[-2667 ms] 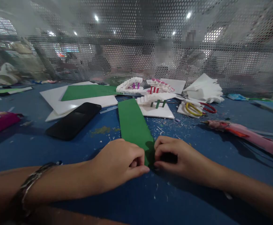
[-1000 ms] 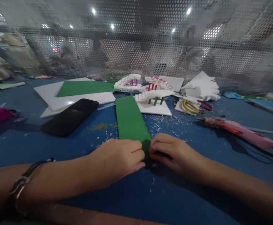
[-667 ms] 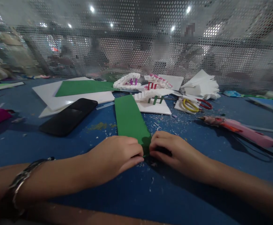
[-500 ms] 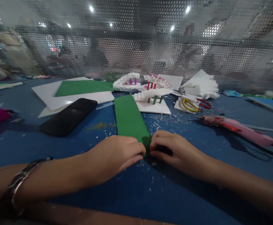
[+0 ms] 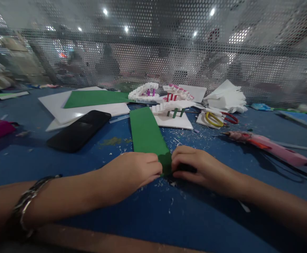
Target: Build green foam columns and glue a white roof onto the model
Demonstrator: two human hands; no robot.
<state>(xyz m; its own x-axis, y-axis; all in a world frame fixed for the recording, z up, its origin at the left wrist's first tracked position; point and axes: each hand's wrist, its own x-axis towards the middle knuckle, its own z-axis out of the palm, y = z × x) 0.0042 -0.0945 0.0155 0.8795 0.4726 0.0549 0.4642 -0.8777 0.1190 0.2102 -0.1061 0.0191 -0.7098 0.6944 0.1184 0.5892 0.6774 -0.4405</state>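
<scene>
A long green strip [image 5: 146, 131], like craft foam or card, lies lengthwise in front of me on the blue table. My left hand [image 5: 140, 170] is closed, its curled fingers over the left part of the strip's near end. At the near right corner, the bent fingers of my right hand [image 5: 192, 163] pinch the strip's edge. Both thumbs sit low, close to the table, and the fingers hide part of the near edge. Just beyond the strip stands a small white model with green posts [image 5: 176, 110] on a white base.
Farther back are two more white models, one with purple posts [image 5: 148, 90], one with red [image 5: 173, 94]. Left lie a black phone [image 5: 81, 130] and a green sheet [image 5: 97, 97] on white sheets. Right are yellow-handled scissors [image 5: 213, 119] and a pink corded glue gun [image 5: 277, 149]. Perforated metal screen [image 5: 153, 45] behind.
The view has shifted slightly. Both hands keep their places at the strip's near end, with a slightly wider gap between the fingertips.
</scene>
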